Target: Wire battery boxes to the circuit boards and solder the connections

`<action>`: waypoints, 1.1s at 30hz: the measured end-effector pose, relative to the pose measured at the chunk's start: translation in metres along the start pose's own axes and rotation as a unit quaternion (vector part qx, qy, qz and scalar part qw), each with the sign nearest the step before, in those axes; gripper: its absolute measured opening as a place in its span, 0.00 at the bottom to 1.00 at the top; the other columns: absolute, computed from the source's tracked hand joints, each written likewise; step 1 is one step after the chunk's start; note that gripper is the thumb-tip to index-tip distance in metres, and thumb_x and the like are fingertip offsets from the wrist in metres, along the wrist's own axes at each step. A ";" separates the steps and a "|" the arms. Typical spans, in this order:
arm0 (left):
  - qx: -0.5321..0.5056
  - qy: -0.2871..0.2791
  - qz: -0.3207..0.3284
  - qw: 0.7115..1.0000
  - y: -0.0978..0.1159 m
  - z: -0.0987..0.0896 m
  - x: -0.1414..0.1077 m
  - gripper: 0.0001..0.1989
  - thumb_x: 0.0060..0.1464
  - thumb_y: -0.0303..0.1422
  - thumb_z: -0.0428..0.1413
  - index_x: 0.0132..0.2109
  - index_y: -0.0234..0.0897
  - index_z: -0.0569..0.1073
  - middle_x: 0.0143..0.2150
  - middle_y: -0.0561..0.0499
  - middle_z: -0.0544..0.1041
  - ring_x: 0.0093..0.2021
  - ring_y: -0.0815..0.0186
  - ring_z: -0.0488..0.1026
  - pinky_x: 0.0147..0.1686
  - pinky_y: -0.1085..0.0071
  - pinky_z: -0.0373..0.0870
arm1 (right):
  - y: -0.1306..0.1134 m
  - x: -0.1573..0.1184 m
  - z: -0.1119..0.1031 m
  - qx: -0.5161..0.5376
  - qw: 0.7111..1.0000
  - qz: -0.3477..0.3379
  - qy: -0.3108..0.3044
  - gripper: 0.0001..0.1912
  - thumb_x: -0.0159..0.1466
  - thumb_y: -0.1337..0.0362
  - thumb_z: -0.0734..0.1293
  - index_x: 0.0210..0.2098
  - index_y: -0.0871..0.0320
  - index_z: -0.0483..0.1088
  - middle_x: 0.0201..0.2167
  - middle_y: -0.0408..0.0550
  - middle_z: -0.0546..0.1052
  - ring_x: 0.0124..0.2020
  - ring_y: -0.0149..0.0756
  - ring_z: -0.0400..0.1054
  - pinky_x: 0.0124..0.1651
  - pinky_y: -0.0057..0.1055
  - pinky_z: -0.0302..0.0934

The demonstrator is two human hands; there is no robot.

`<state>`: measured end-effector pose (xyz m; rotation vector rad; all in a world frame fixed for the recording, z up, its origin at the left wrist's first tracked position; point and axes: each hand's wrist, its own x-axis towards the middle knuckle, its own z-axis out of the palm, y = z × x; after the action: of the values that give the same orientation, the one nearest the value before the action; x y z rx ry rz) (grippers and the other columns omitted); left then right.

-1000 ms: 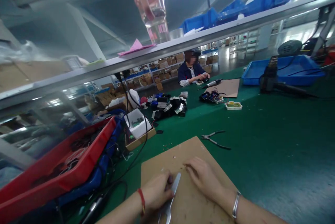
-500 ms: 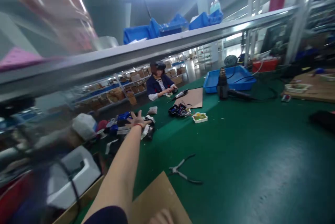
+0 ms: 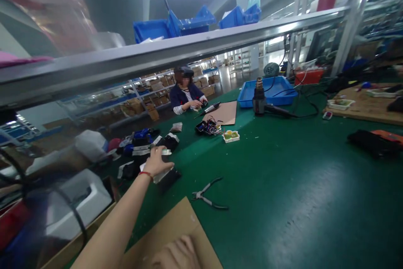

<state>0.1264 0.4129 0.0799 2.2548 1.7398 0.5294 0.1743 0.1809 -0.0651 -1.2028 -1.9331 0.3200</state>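
My left hand reaches out over a pile of black and blue items on the left of the green table. Its thumb and fingers close on a dark, blurred packet with a white label. Beside it lie other black pieces with white labels and several blue parts. At the bottom, my right hand rests with curled fingers over a brown cardboard sheet; its palm is hidden. Pliers with grey handles lie spread just beyond the cardboard.
A heat gun stands before a blue tray. Nearer are a wired black part and a small white tray. A co-worker sits across the table. A metal shelf crosses overhead; a box with white foam is at left.
My left hand has gone from spread fingers to a grip on the labelled dark packet, and has drawn slightly nearer with it. More of my right hand shows. The view has shifted.
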 end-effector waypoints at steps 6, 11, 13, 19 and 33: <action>-0.162 0.029 0.001 0.986 -0.003 -0.008 -0.110 0.28 0.35 0.41 0.63 0.46 0.41 0.69 0.52 0.48 0.66 0.57 0.50 0.63 0.60 0.55 0.56 | -0.022 -0.007 -0.060 0.111 0.986 0.119 0.040 0.27 0.46 0.70 0.65 0.47 0.53 0.66 0.49 0.51 0.70 0.49 0.49 0.63 0.51 0.46 0.57; -0.362 0.073 -0.108 0.923 -0.015 -0.030 -0.163 0.23 0.50 0.45 0.52 0.52 0.43 0.62 0.50 0.48 0.72 0.50 0.56 0.71 0.47 0.57 0.72 | -0.036 -0.011 -0.086 0.110 0.980 0.159 0.040 0.36 0.50 0.72 0.62 0.59 0.58 0.57 0.61 0.54 0.59 0.62 0.51 0.48 0.65 0.52 0.38; -0.434 0.092 -0.138 0.886 -0.020 -0.040 -0.179 0.22 0.53 0.45 0.46 0.52 0.42 0.63 0.51 0.48 0.72 0.50 0.58 0.72 0.46 0.60 0.74 | -0.037 -0.011 -0.090 0.108 0.981 0.159 0.022 0.36 0.52 0.70 0.62 0.61 0.60 0.55 0.61 0.55 0.60 0.63 0.51 0.47 0.66 0.53 0.36; -0.504 0.111 -0.246 0.820 -0.014 -0.029 -0.230 0.18 0.51 0.44 0.51 0.46 0.39 0.69 0.45 0.45 0.77 0.46 0.56 0.75 0.38 0.63 0.77 | -0.038 -0.009 -0.092 0.133 0.979 0.155 -0.015 0.39 0.56 0.59 0.67 0.64 0.62 0.51 0.61 0.58 0.61 0.63 0.54 0.49 0.66 0.56 0.33; -0.219 0.113 0.050 0.968 0.114 -0.033 -0.302 0.40 0.43 0.49 0.58 0.62 0.51 0.51 0.64 0.49 0.57 0.60 0.49 0.62 0.59 0.54 0.61 | -0.051 -0.023 -0.170 0.652 0.728 0.208 0.045 0.47 0.47 0.37 0.69 0.58 0.56 0.59 0.53 0.53 0.70 0.52 0.43 0.66 0.54 0.40 0.60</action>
<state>0.1446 0.0907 0.1148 2.0295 1.4247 1.1105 0.2745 0.1024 0.0611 -0.5679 -0.8244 1.5105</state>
